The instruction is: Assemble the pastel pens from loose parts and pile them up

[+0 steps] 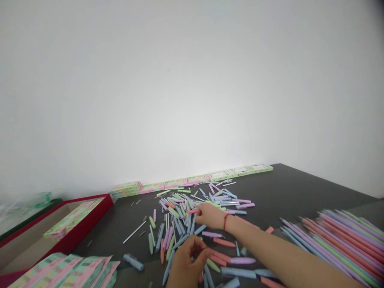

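A coral pen piece [193, 211] lies in the middle of the table [291, 190], at the fingertips of the right hand [207, 215], nearly closed in a pinch that suits so slim a part; whether it grips is unclear. The left hand [189, 259] curls nearer the body, thumb towards forefinger, contents hidden. Loose pen parts [180, 208] spread around, within easy reach. Long pens [339, 244] lie roughly parallel at right, perhaps for tidy gathering.

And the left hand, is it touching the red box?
Apart. The head view shows it: dark table and pen parts lie between the left hand and the red box.
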Tool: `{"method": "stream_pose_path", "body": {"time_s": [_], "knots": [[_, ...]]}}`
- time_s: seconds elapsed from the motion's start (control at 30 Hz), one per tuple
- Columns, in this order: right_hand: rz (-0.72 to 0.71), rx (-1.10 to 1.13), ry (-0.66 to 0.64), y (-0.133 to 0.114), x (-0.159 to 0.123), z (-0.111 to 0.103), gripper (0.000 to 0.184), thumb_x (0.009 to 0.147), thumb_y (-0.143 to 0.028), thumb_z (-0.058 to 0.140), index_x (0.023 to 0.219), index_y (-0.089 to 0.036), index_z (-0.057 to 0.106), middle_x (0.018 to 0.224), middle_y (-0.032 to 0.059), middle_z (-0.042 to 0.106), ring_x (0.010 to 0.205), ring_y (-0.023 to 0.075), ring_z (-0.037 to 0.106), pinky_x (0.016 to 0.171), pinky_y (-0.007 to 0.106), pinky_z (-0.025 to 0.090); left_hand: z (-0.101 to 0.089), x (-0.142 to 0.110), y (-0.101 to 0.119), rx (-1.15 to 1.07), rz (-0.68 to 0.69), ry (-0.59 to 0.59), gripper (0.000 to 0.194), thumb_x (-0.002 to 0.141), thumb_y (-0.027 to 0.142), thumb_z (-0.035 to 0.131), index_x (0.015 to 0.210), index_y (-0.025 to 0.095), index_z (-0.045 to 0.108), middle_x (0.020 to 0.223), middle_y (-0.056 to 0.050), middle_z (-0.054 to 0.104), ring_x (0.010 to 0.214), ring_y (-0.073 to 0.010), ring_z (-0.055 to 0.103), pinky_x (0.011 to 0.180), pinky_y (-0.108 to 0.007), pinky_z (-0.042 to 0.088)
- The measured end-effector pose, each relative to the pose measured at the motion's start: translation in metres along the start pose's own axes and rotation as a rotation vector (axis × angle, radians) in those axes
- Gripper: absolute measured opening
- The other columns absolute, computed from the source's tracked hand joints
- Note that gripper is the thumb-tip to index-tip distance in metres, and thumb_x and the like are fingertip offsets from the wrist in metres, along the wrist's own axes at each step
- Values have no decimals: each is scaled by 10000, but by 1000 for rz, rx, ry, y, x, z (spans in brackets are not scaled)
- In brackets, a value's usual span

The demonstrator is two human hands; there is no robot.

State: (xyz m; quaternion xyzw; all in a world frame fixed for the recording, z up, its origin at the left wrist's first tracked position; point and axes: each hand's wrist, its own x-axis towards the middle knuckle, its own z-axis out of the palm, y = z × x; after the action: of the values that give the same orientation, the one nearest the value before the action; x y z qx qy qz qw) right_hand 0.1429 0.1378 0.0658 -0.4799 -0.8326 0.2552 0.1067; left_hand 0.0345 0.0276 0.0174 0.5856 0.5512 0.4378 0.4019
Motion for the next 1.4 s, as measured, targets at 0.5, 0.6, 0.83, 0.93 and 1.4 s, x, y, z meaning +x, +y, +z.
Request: {"method": "stream_pose_path", "body": {"time_s": [0.5,0.6,0.83,0.93,1.4], "knots": [[-211,860,50,19,-109,10,46,792,-215,510,773,-188,478,558,-80,468,417,54,362,399,163,278,9,-20,29,167,116,-44,127,717,268,547,706,184,642,590,46,514,508,-108,375,503,-220,274],[-209,860,39,21,-110,12,24,786,-199,505,778,-190,483,568,-80,458,431,59,365,404,164,287,8,-21,32,205,128,-22,116,707,261,549,680,199,644,600,43,515,517,-114,398,506,-218,288],[-223,903,25,23,-109,11,119,807,-291,535,780,-188,481,578,-67,519,416,54,393,406,170,278,4,-18,35,35,36,-101,164,718,297,573,709,174,682,584,36,532,476,-98,410,461,-211,328],[-191,993,-8,19,-110,10,177,797,-341,549,778,-179,480,615,-43,578,401,47,403,403,170,273,2,-15,31,-225,-141,-259,279,705,412,611,712,142,681,560,34,518,394,-68,364,351,-182,296],[-48,1402,-133,14,-115,20,185,750,-292,623,757,-160,493,580,-31,567,426,37,406,412,152,265,0,-16,28,-645,-400,-409,291,643,391,740,703,114,672,543,22,528,427,-53,404,330,-142,266]]}}
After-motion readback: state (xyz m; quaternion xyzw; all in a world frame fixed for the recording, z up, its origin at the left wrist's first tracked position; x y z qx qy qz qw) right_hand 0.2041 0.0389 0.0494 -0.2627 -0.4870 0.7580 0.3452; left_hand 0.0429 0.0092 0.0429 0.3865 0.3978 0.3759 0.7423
